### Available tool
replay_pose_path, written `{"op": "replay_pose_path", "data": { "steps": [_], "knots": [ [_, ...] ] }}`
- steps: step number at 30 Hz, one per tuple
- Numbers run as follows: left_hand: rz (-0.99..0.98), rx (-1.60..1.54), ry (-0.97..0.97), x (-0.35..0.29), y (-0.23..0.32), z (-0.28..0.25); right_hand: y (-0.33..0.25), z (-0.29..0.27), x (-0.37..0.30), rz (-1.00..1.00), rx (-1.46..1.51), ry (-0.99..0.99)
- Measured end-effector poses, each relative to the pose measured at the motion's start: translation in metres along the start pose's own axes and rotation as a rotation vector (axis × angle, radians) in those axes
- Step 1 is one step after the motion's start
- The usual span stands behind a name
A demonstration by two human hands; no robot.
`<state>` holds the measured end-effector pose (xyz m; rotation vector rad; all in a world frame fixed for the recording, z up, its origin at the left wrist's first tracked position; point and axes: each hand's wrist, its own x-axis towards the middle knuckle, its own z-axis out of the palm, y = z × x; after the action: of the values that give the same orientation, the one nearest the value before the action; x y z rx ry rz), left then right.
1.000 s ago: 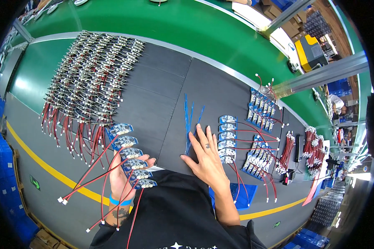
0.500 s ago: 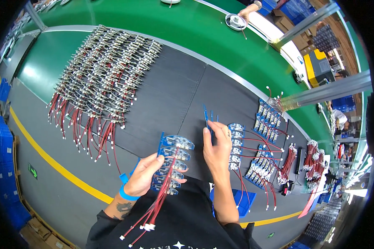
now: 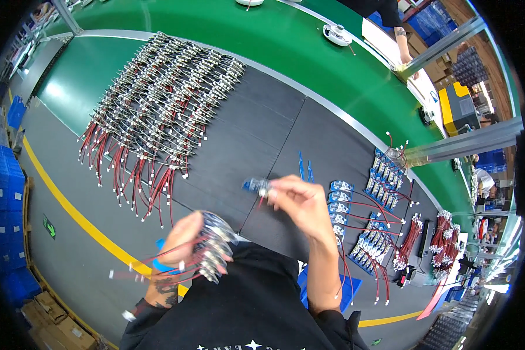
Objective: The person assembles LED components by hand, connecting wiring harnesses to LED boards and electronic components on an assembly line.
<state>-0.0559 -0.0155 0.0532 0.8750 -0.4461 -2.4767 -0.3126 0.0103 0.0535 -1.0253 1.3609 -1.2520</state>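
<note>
My left hand [image 3: 184, 242] is closed round a row of small circuit boards [image 3: 213, 248] with red wires trailing to white plugs; motion blurs it. My right hand [image 3: 303, 201] pinches one small blue-and-white circuit board [image 3: 255, 186] over the black mat [image 3: 248, 137], and a short bit of red wire hangs below it. Behind that hand, thin blue strips [image 3: 305, 169] lie on the mat. Just right of my right wrist lies a panel of boards [image 3: 339, 204] with red wires running off it.
A dense block of wired boards [image 3: 163, 96] covers the mat's left part. More board panels [image 3: 385, 178] and red wire bundles [image 3: 409, 242] lie at right. Beyond runs a green conveyor [image 3: 280, 52] carrying a round white part [image 3: 336, 35]; a co-worker's arm [image 3: 402, 44] is behind it.
My right hand has left the blue strips and moved left, now pinching a single board. My left hand has turned the boards, swinging their wires leftward. The co-worker's hand has left the round white part.
</note>
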Motion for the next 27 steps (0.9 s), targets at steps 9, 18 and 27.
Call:
{"op": "replay_pose_path", "data": {
  "steps": [9, 18, 27],
  "knots": [
    [0.32, 0.183, 0.24, -0.022, 0.022, -0.022, 0.03, -0.003, 0.054, -0.395, -0.91, 0.459],
    [0.316, 0.8, 0.112, 0.015, 0.006, 0.002, -0.014, 0.023, -0.01, -0.032, -0.028, -0.31],
    [0.28, 0.429, 0.133, 0.006, 0.007, -0.046, -0.011, 0.003, 0.009, -0.128, -0.285, -0.123]
  ]
}}
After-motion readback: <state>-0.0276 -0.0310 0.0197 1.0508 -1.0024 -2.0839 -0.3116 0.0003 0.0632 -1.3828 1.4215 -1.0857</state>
